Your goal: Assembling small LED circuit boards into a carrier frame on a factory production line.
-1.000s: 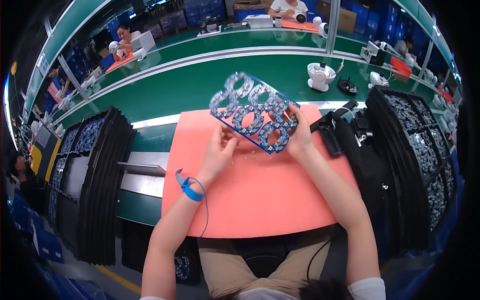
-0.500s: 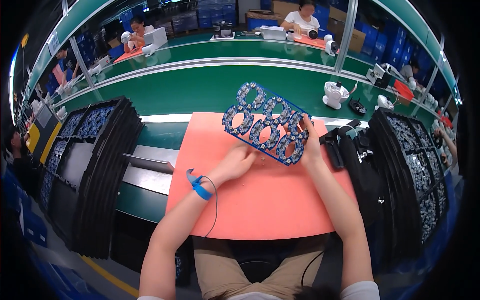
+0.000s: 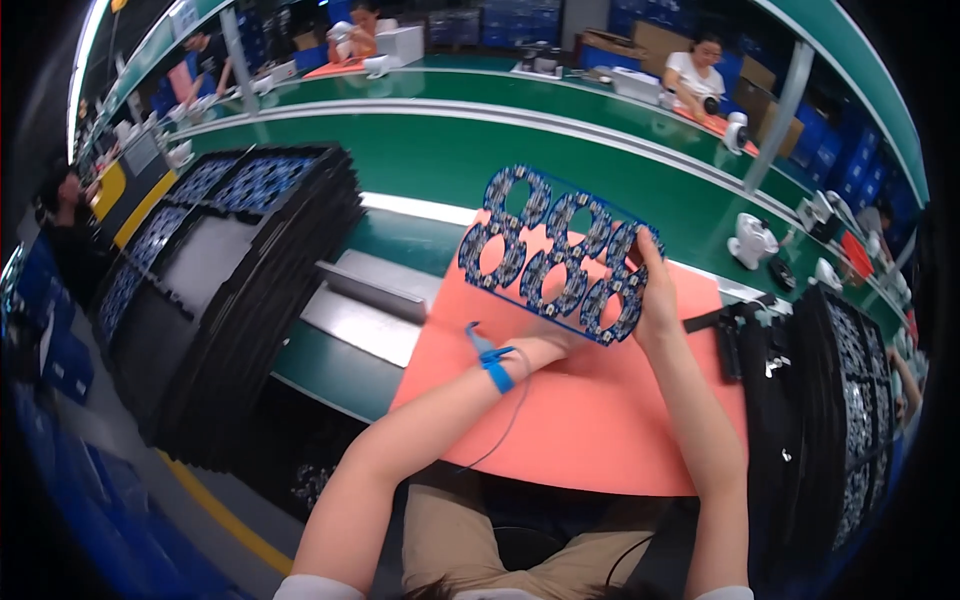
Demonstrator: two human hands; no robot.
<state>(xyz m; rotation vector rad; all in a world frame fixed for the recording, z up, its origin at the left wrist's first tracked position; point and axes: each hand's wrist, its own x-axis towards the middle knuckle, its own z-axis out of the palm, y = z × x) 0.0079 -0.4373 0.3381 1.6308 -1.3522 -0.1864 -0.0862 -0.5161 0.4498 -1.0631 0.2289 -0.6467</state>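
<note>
A blue panel of several ring-shaped circuit boards (image 3: 573,287) is held up, tilted, above the orange-pink work mat (image 3: 590,430). My right hand (image 3: 657,295) grips its right edge, thumb on the face and the other fingers mostly hidden behind. My left hand (image 3: 560,343) reaches beneath the panel's lower edge; its fingers are out of sight behind the boards, so I cannot tell whether they touch anything. A blue wrist strap (image 3: 497,368) with a thin cord circles my left wrist.
Black trays of boards are stacked at left (image 3: 250,250) and right (image 3: 815,400). A metal bracket (image 3: 375,285) lies left of the mat. Black tools (image 3: 735,345) sit at its right edge. White camera-like housings (image 3: 752,240) stand on the green bench (image 3: 420,150); people work beyond.
The whole view has swung left, so the scene sits farther right. My left hand has slid farther under the panel, hiding its fingers. The right hand keeps its hold.
</note>
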